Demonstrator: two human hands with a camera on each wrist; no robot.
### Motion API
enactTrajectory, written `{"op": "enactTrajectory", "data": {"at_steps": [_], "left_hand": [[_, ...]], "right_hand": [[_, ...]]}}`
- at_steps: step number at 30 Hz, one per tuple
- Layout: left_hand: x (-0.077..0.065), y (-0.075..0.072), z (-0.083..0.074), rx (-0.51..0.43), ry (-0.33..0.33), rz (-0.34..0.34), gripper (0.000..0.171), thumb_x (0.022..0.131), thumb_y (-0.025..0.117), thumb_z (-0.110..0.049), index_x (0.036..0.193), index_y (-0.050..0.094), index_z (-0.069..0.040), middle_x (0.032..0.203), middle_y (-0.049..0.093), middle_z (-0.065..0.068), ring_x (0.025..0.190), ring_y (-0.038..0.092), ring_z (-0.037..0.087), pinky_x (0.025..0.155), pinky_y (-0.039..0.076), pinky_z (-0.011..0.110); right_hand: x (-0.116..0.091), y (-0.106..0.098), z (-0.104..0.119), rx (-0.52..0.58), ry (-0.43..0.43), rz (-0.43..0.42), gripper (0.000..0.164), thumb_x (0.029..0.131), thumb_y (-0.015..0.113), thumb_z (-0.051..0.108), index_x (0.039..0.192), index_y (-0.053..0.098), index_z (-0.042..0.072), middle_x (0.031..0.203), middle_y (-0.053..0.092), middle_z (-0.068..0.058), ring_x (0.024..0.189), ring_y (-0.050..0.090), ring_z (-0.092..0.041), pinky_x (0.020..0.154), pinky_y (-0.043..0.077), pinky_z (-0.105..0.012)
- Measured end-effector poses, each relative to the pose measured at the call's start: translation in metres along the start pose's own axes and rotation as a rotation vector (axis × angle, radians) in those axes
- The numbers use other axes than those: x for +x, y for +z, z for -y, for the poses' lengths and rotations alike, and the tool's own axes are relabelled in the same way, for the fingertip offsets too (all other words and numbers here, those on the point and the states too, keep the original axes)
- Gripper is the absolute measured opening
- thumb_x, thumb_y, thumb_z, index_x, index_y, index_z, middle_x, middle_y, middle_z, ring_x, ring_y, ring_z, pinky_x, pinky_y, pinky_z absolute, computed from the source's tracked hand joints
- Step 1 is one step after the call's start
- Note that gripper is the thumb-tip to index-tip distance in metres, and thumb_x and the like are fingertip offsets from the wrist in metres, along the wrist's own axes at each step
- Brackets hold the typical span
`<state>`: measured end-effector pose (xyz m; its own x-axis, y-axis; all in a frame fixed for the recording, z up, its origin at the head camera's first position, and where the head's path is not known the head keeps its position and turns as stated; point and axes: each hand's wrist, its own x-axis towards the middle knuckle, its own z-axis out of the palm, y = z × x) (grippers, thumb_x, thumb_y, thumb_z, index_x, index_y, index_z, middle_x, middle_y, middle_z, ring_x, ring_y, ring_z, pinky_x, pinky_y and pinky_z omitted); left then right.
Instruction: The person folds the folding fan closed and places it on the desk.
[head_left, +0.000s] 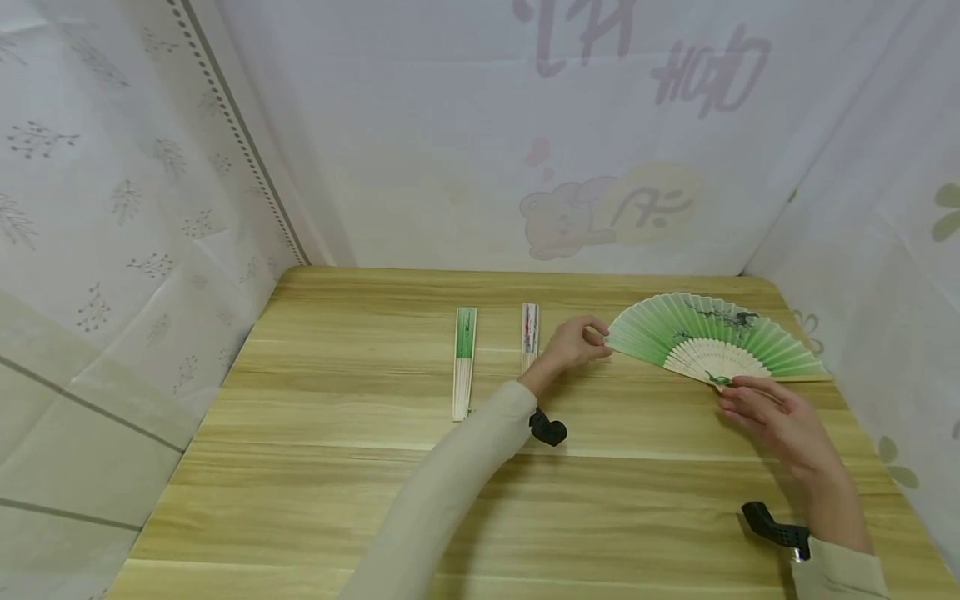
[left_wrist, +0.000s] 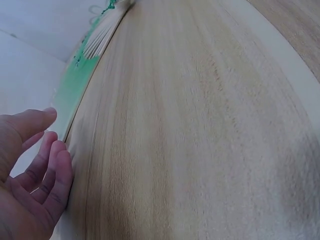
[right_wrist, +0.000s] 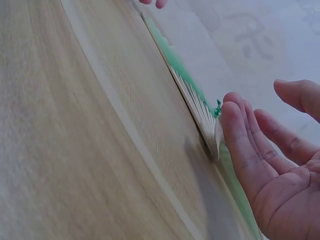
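Observation:
A spread green folding fan (head_left: 645,333) lies at the right side of the table, with dark painted branches on its leaf and pale ribs. At its left corner is my left hand (head_left: 576,342), thumb and fingertips apart on either side of the corner; the left wrist view shows the gap between the thumb (left_wrist: 37,120) and the fingers. My right hand (head_left: 780,421) is at the fan's pivot end, beside a small green tassel (head_left: 717,379). In the right wrist view its fingers (right_wrist: 245,135) are nearly straight by the pivot, with the thumb held away.
Two folded fans lie further left on the wooden table (head_left: 315,433): one green (head_left: 465,358), one white with a red and dark pattern (head_left: 530,325), partly behind my left hand. Black wrist devices (head_left: 547,427) sit at both wrists. Patterned cloth (head_left: 450,167) hangs around the table.

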<state>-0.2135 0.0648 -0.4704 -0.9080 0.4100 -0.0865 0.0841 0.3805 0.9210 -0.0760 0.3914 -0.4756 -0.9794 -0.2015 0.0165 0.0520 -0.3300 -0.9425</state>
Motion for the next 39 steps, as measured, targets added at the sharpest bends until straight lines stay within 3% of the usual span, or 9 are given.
{"op": "enactTrajectory", "data": {"at_steps": [8,14,19,26,39], "left_hand": [[0.001,-0.001,0.002,0.051,-0.018,-0.009,0.028,0.089,0.082,-0.012,0.113,0.070,-0.004,0.089,0.070,-0.002,0.075,0.064,0.011,0.060,0.050,0.023],[-0.001,-0.008,0.002,0.107,-0.011,-0.008,0.026,0.089,0.081,-0.010,0.112,0.070,-0.004,0.091,0.074,0.002,0.075,0.067,0.012,0.062,0.051,0.022],[0.003,-0.011,0.005,0.134,0.009,-0.003,0.024,0.089,0.081,-0.010,0.111,0.070,-0.004,0.089,0.073,0.003,0.073,0.066,0.013,0.061,0.052,0.022],[0.013,-0.009,0.010,0.197,0.045,-0.002,0.023,0.088,0.083,-0.014,0.108,0.072,-0.009,0.085,0.071,-0.003,0.076,0.064,0.010,0.065,0.050,0.021],[0.016,-0.007,0.013,0.335,0.063,-0.030,0.024,0.087,0.085,-0.022,0.106,0.074,-0.015,0.090,0.072,-0.006,0.082,0.063,0.006,0.074,0.046,0.022]], "right_hand": [[-0.008,-0.005,-0.003,0.040,0.014,-0.081,0.028,0.105,0.046,-0.010,0.128,0.061,-0.010,0.110,0.071,-0.021,0.101,0.071,-0.029,0.089,0.054,-0.039],[-0.012,-0.012,-0.006,0.210,0.028,-0.078,0.032,0.105,0.039,-0.013,0.124,0.065,-0.009,0.113,0.070,-0.022,0.104,0.070,-0.032,0.090,0.053,-0.041],[-0.013,-0.015,-0.007,0.326,0.052,-0.137,0.029,0.105,0.039,-0.012,0.119,0.066,-0.010,0.112,0.070,-0.025,0.104,0.069,-0.035,0.090,0.053,-0.043],[-0.012,-0.015,-0.009,0.383,0.085,-0.212,0.023,0.104,0.045,-0.010,0.117,0.065,-0.007,0.111,0.070,-0.024,0.104,0.069,-0.035,0.092,0.053,-0.043],[-0.008,-0.013,-0.007,0.450,0.073,-0.241,0.023,0.104,0.041,-0.012,0.117,0.060,-0.006,0.111,0.068,-0.026,0.106,0.068,-0.037,0.095,0.050,-0.042]]}}
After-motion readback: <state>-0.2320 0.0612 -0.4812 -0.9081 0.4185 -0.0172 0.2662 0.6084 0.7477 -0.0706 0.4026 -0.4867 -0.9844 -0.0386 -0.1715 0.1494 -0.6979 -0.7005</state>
